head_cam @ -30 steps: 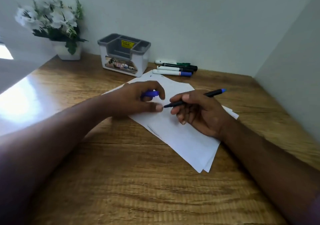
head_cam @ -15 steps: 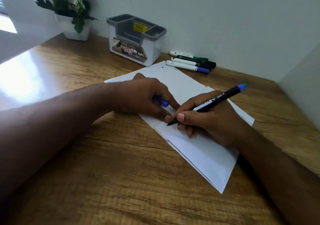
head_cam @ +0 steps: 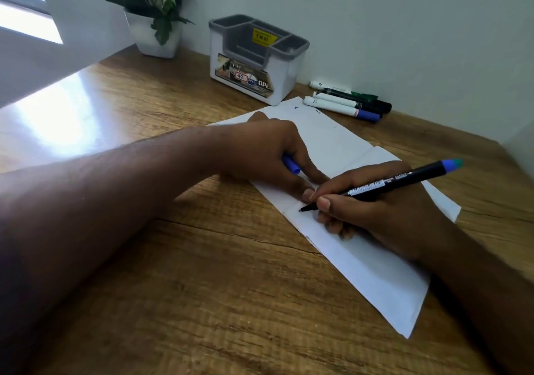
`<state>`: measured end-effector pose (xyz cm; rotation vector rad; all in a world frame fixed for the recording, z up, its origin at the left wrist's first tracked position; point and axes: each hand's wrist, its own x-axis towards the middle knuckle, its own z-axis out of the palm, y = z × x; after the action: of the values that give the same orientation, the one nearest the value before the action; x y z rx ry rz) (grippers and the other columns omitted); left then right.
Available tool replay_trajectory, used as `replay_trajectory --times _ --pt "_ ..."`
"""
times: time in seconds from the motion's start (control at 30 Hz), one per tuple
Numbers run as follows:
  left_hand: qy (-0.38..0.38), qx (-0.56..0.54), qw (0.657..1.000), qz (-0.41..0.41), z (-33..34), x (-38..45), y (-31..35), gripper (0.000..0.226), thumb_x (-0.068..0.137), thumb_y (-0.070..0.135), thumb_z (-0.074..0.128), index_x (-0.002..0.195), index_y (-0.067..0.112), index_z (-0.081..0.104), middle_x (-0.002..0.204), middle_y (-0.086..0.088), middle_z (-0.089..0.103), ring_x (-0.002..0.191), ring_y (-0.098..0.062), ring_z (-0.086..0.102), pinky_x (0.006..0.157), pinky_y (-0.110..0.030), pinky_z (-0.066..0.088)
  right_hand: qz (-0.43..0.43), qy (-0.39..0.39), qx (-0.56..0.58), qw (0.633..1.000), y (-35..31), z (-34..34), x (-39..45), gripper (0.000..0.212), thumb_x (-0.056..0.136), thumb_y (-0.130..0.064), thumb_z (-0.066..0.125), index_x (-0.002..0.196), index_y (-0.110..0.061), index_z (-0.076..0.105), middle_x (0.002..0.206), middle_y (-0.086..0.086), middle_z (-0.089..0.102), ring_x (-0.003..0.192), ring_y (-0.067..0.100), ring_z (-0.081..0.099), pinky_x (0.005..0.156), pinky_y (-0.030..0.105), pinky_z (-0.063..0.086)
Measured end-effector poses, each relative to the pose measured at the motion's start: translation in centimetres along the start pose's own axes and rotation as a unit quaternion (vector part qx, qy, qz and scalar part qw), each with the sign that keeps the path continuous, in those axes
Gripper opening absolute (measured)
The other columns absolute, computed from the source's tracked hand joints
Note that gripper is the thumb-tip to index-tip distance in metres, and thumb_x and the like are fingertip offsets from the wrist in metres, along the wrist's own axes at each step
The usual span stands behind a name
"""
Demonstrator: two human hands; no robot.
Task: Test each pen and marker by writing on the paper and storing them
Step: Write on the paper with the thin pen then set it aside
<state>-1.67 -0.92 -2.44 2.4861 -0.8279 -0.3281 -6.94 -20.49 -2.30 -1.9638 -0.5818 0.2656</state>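
The right hand (head_cam: 384,210) is curled in a writing grip around a black pen (head_cam: 384,185), pinching it between thumb and forefinger near the tip, with the other fingers folded under and resting on the paper (head_cam: 372,264). The pen slants up to the right, its blue end high over the far edge of the sheets and its tip touching, or just above, the paper near the left edge. The left hand (head_cam: 268,152) lies palm down on the paper just left of the tip, fingers bent around a blue pen cap (head_cam: 291,165) whose end pokes out between them; its fingertips press the sheet flat and nearly touch the right thumb. The paper is a small stack of white sheets lying at an angle on a wood-grain table (head_cam: 202,273), with a few small ink marks near its far end. A pale wall runs along the far side, and bright light glares on the table at the left. A white and grey organiser (head_cam: 254,65) with open compartments stands at the far edge; whether anything is inside cannot be seen. Just right of it, four capped markers (head_cam: 346,101) lie side by side against the wall. A white pot of flowers (head_cam: 153,22) stands at far left.
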Motion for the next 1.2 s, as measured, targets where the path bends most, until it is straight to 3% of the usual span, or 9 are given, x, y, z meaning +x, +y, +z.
replay_trajectory --times 0.13,0.27,0.4,0.53,0.7,0.87,1.2 --pt "0.000 0.010 1.000 0.000 0.0 0.0 0.1 0.040 0.074 0.047 0.067 0.114 0.045 0.062 0.060 0.039 0.050 0.076 0.003 0.048 0.063 -0.012 0.029 0.009 -0.013 -0.004 1.000 0.0 0.0 0.1 0.010 0.076 -0.010 0.071 0.083 -0.009 0.078 0.068 0.010 0.074 0.055 0.017 0.068 0.048 0.021 0.054" --pt "-0.006 0.021 1.000 0.008 0.0 0.0 0.1 0.042 0.074 0.047 0.065 0.116 0.045 0.060 0.060 0.051 0.046 0.076 0.017 0.046 0.062 -0.011 0.030 0.016 -0.026 -0.016 0.999 -0.1 -0.2 0.2 0.007 0.073 -0.013 0.073 0.078 -0.015 0.078 0.065 0.010 0.074 0.052 0.018 0.067 0.048 0.024 0.056" --pt "-0.004 0.014 1.000 0.015 0.0 -0.1 0.1 0.042 0.075 0.046 0.065 0.116 0.044 0.060 0.060 0.052 0.046 0.075 0.027 0.043 0.061 0.005 0.031 0.023 -0.017 -0.004 1.000 -0.3 -0.3 0.3 0.008 0.070 -0.017 0.072 0.076 -0.014 0.077 0.064 0.011 0.073 0.051 0.018 0.066 0.047 0.023 0.055" --pt "0.002 0.009 1.000 0.018 0.0 -0.4 0.3 0.036 0.075 0.042 0.067 0.108 0.050 0.053 0.060 0.051 0.047 0.074 0.026 0.045 0.060 0.006 0.031 0.016 -0.012 -0.005 1.000 -0.3 -0.1 0.3 0.006 0.075 -0.006 0.073 0.075 -0.011 0.077 0.063 0.016 0.072 0.048 0.019 0.064 0.045 0.025 0.054" --pt "-0.006 0.013 1.000 0.010 -0.2 -0.6 1.0 0.043 0.056 0.065 0.053 0.099 0.061 0.049 0.069 0.039 0.050 0.079 0.018 0.048 0.065 -0.008 0.031 0.020 -0.009 -0.001 1.000 -0.1 -0.2 0.3 0.005 0.075 -0.005 0.073 0.074 -0.009 0.077 0.063 0.016 0.071 0.048 0.018 0.065 0.045 0.025 0.055" --pt "-0.021 0.017 1.000 0.007 -0.2 -0.6 1.1 0.038 0.050 0.068 0.051 0.088 0.065 0.047 0.081 0.036 0.048 0.083 0.008 0.048 0.069 -0.013 0.031 0.018 0.019 0.029 0.999 0.3 -0.5 0.4 0.007 0.076 -0.004 0.072 0.071 -0.006 0.076 0.060 0.016 0.070 0.047 0.023 0.065 0.044 0.028 0.053" --pt "-0.022 0.032 0.999 -0.004 -0.3 -0.4 1.1 0.048 0.051 0.067 0.048 0.098 0.060 0.047 0.078 0.035 0.047 0.080 0.006 0.048 0.069 -0.016 0.030 0.032 0.010 0.001 0.999 0.2 -0.4 0.5 0.007 0.078 -0.005 0.072 0.073 -0.008 0.076 0.063 0.016 0.071 0.049 0.020 0.065 0.046 0.026 0.054"
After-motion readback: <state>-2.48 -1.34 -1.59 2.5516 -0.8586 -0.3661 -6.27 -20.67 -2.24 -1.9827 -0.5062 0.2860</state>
